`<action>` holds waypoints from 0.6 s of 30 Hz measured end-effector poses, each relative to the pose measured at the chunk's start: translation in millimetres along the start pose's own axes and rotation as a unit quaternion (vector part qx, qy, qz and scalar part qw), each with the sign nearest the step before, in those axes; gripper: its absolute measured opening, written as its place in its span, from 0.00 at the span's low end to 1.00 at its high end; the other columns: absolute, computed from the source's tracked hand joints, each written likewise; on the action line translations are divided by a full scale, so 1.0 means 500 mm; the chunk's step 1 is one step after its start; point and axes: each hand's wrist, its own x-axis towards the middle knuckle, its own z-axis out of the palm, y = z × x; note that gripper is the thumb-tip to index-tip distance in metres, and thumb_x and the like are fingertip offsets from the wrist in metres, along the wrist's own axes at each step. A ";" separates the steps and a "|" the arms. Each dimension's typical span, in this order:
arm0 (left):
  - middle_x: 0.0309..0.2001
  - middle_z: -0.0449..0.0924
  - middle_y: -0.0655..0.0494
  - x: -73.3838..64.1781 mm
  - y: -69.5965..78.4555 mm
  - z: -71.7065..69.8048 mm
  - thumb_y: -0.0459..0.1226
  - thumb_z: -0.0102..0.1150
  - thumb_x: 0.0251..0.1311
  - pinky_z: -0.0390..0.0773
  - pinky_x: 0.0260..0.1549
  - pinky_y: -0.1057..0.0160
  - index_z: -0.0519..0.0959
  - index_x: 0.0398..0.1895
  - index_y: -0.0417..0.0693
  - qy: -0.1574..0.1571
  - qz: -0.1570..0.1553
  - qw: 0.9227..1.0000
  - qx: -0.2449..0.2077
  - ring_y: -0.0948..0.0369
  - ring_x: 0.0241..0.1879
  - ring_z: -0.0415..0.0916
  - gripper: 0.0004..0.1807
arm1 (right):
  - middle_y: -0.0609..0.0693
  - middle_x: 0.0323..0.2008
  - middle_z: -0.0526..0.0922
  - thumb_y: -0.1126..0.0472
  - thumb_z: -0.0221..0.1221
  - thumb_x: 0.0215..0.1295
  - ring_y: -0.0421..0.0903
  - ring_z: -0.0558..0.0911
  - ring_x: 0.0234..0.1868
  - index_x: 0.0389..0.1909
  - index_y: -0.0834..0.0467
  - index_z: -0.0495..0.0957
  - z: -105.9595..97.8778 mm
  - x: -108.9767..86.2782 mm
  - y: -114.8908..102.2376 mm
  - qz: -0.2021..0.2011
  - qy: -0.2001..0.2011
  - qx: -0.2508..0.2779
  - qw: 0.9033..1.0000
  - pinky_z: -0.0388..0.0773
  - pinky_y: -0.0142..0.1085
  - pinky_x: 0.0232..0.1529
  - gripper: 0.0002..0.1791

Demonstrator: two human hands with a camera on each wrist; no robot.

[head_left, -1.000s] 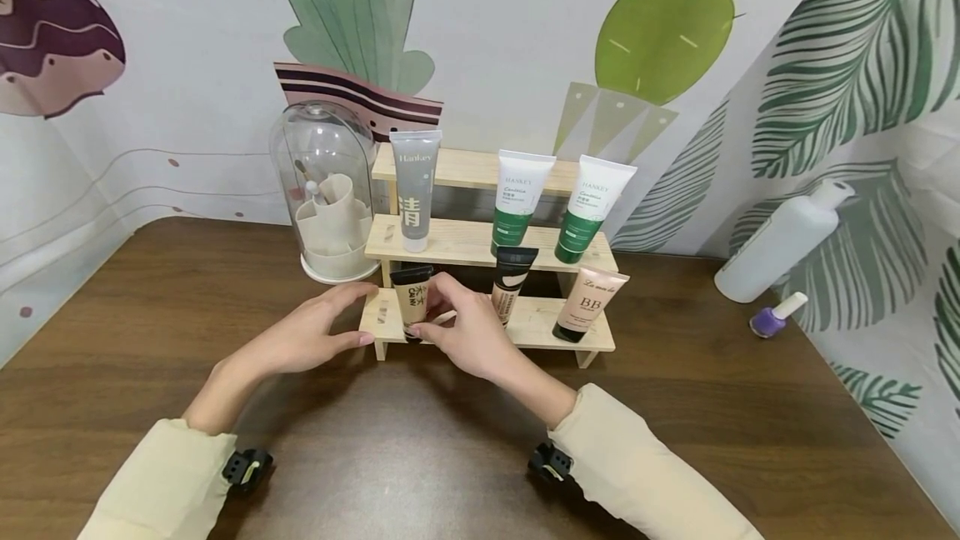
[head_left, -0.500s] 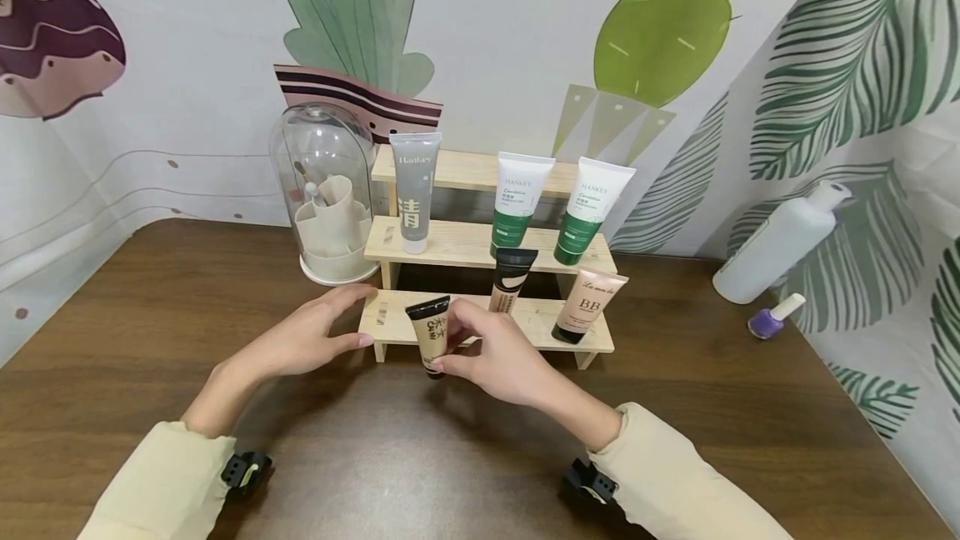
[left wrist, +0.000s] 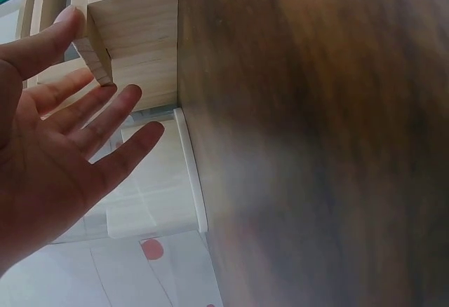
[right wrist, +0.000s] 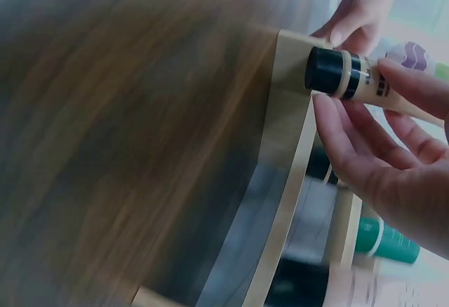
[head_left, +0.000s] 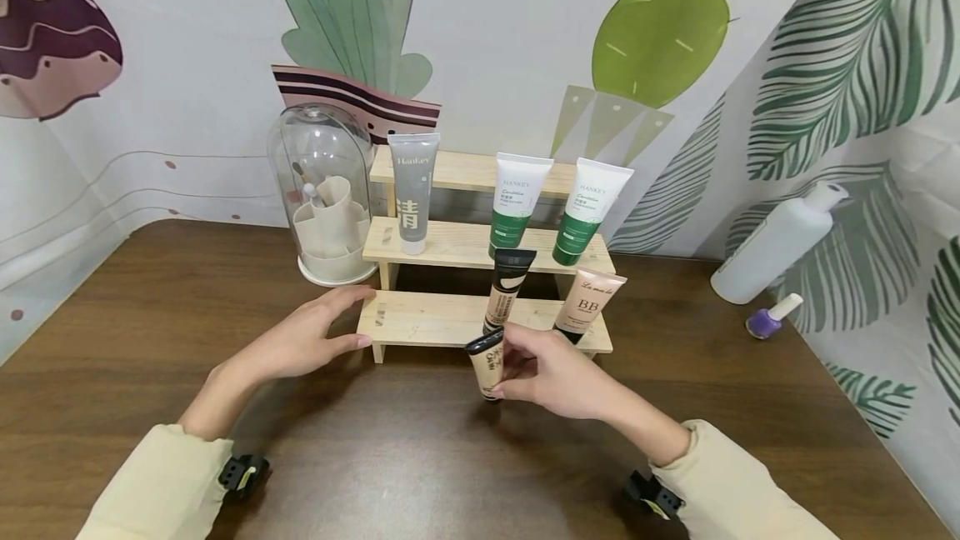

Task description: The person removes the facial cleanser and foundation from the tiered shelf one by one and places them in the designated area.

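My right hand pinches a small beige cosmetic tube with black ends, held in front of the stepped wooden rack. The right wrist view shows its black cap pointing away from the palm, thumb on one side and fingers on the other. At the rack's left end my left hand has its fingers spread, thumb and fingertips right at the lowest step's edge. On that step stand a black-topped beige tube and a pink BB cream tube, the latter partly behind my right hand.
The middle step bears a grey tube and two white-and-green tubes. A glass dome over a cream holder stands left of the rack. Rightward are a white bottle and purple nail polish.
My right hand has lifted the small beige tube off the lowest step's left side and carried it rightward and toward me. The left hand has stayed at the rack's end.
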 end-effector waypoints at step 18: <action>0.61 0.62 0.36 -0.001 0.000 0.001 0.38 0.60 0.57 0.61 0.56 0.43 0.63 0.61 0.34 -0.001 0.000 1.000 0.001 0.43 0.59 0.61 0.31 | 0.50 0.33 0.81 0.69 0.65 0.50 0.43 0.80 0.33 0.39 0.61 0.73 -0.110 -0.110 0.052 0.077 -0.008 0.019 0.997 0.79 0.37 0.36 0.16</action>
